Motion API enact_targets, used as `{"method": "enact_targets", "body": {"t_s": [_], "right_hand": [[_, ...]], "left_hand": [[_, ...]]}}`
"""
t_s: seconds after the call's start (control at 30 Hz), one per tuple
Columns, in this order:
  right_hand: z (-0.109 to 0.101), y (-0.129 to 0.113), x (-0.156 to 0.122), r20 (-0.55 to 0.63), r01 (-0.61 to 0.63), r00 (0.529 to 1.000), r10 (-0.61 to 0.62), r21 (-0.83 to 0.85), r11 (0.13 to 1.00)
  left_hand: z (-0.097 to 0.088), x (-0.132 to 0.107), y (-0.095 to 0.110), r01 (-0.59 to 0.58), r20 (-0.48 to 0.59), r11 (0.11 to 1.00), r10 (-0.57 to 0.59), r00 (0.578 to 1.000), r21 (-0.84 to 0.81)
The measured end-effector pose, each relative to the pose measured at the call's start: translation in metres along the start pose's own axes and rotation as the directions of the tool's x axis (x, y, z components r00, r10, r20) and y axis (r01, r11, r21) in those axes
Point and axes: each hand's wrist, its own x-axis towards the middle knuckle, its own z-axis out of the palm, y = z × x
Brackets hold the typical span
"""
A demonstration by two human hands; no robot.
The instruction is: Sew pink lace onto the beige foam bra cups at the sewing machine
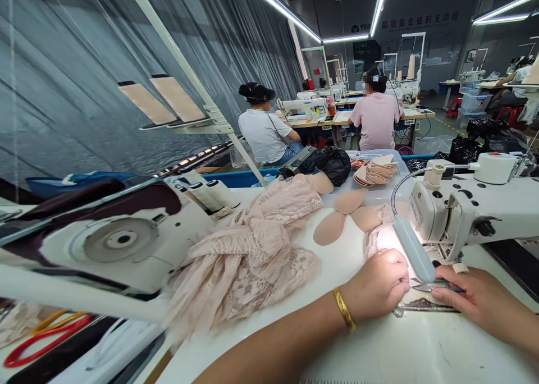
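Beside the sewing machine [442, 204], my left hand [381, 283] is closed on pale pink fabric [385, 238] under the lit lamp [415, 249]. A gold bracelet [344, 309] circles that wrist. My right hand [480, 294] grips thread snips [446, 286], their tips pointing left at the fingers of my left hand. The lamp and machine head hide part of the fabric. Beige oval pads [330, 228] lie left of the machine, and a heap of pink lace garments [252, 249] spreads further left.
A clear plastic bin [400, 190] at the table's back holds stacked beige pads [377, 173], with a black bag [333, 164] beside it. Another machine [122, 238] and thread cones [179, 97] stand left. Two people [267, 126] sit at tables ahead.
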Motion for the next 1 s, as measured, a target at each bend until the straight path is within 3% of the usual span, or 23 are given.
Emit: {"method": "enact_targets", "body": {"t_s": [0.47, 1.0], "right_hand": [[0.0, -0.002, 0.002, -0.039, 0.027, 0.999, -0.027, -0.012, 1.0], [0.003, -0.01, 0.007, 0.042, -0.027, 0.999, 0.026, 0.018, 0.999]], "left_hand": [[0.001, -0.004, 0.002, 0.048, 0.024, 0.999, -0.047, 0.999, -0.026], [0.009, -0.003, 0.003, 0.035, -0.036, 0.999, -0.035, 0.999, 0.0]]}}
